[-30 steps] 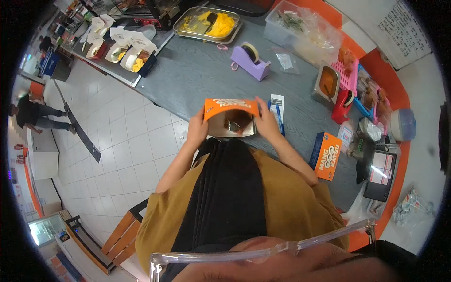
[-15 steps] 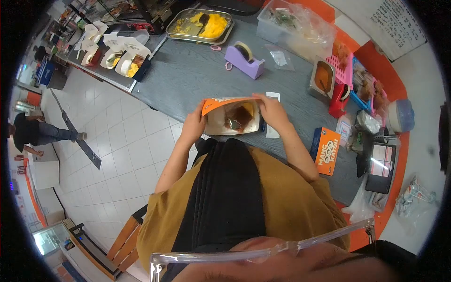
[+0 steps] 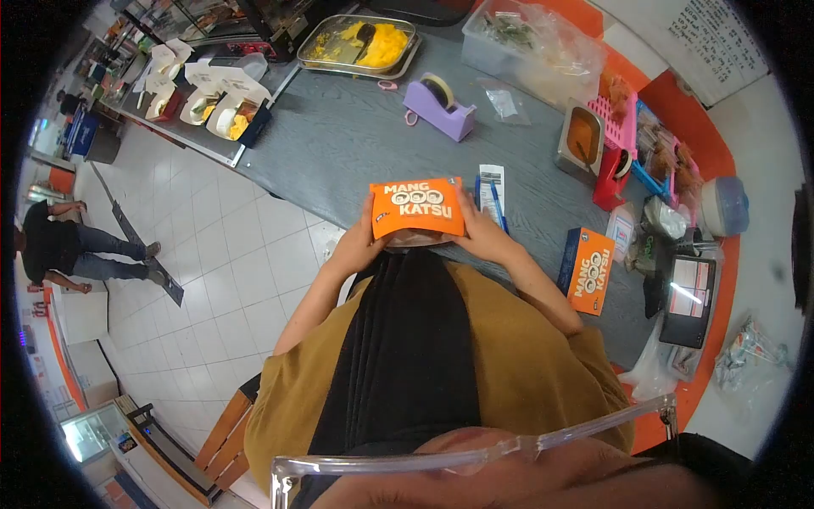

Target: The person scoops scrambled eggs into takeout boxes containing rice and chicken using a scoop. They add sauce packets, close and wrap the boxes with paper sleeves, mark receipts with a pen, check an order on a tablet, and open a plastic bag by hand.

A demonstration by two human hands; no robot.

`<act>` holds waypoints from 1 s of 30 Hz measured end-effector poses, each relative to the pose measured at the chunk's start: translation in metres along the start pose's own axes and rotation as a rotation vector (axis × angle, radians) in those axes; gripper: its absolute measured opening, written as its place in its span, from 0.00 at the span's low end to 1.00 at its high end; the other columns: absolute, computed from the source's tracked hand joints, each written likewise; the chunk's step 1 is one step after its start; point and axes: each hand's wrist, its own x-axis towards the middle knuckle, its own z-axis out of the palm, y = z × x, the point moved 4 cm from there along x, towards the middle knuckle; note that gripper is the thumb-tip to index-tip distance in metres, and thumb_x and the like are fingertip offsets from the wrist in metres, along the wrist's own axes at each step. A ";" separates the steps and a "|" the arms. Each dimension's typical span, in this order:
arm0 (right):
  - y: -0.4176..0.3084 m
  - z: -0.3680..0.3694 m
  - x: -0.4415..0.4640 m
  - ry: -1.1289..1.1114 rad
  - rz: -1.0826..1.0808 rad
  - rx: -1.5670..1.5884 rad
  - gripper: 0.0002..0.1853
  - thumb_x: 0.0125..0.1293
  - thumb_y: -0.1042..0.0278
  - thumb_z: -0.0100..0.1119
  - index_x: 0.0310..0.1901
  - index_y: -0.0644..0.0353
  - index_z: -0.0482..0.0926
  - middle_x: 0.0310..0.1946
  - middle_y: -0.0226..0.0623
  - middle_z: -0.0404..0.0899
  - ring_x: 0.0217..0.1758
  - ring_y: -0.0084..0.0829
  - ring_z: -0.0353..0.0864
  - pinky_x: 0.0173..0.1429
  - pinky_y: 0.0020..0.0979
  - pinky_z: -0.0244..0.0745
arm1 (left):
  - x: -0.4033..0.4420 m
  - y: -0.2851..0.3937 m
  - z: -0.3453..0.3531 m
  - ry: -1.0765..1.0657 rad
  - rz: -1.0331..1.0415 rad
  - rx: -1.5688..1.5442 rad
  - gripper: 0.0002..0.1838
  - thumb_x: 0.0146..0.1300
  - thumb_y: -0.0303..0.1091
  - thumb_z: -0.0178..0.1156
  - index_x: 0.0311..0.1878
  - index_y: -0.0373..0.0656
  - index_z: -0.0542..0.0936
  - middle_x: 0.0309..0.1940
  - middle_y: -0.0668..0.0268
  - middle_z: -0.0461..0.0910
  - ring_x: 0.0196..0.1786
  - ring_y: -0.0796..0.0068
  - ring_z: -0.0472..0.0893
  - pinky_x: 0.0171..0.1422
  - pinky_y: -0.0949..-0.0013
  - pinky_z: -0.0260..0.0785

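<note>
An orange food box (image 3: 417, 209) printed "MANG KATSU" is between my two hands at the counter's near edge. Its lid is folded over, bowed slightly, with a gap along the side nearest me; the food inside is hidden. My left hand (image 3: 360, 241) grips the box's left side, fingers wrapped at the edge. My right hand (image 3: 480, 235) holds the right side the same way. Just right of the box lie a printed paper slip (image 3: 492, 182) and a blue pen (image 3: 498, 206). A second, closed box (image 3: 587, 271) stands farther right.
A purple tape dispenser (image 3: 439, 109), a glass tray of yellow food (image 3: 386, 47) and a metal sauce pan (image 3: 581, 140) sit farther back. Several open food boxes (image 3: 233, 119) stand at the left. A phone-like screen (image 3: 687, 293) is at the right. A person (image 3: 72, 242) walks on the tiled floor.
The box's lid has swung down toward me, covering the food that showed before. Both hands have shifted slightly nearer me. The pen on the slip is now uncovered. The person at left has stepped.
</note>
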 end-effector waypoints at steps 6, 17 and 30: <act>0.011 -0.004 0.010 -0.087 -0.021 0.284 0.50 0.57 0.48 0.55 0.66 0.61 0.29 0.66 0.57 0.39 0.69 0.49 0.43 0.66 0.51 0.45 | -0.002 0.004 0.006 -0.160 -0.039 -0.168 0.49 0.55 0.40 0.58 0.67 0.40 0.33 0.57 0.41 0.61 0.58 0.47 0.65 0.58 0.60 0.62; -0.012 -0.021 0.019 -0.074 -0.332 -0.224 0.40 0.55 0.43 0.53 0.63 0.58 0.55 0.65 0.54 0.46 0.69 0.48 0.46 0.65 0.41 0.56 | 0.015 0.027 -0.016 -0.182 0.207 0.128 0.37 0.44 0.50 0.65 0.60 0.52 0.67 0.66 0.56 0.51 0.51 0.52 0.73 0.54 0.62 0.67; -0.002 -0.008 0.018 0.015 -0.399 -0.236 0.23 0.61 0.59 0.48 0.60 0.39 0.63 0.64 0.45 0.51 0.69 0.46 0.46 0.66 0.47 0.50 | 0.001 0.016 0.013 -0.028 0.218 0.442 0.33 0.60 0.47 0.48 0.66 0.49 0.53 0.69 0.59 0.39 0.70 0.48 0.39 0.62 0.32 0.36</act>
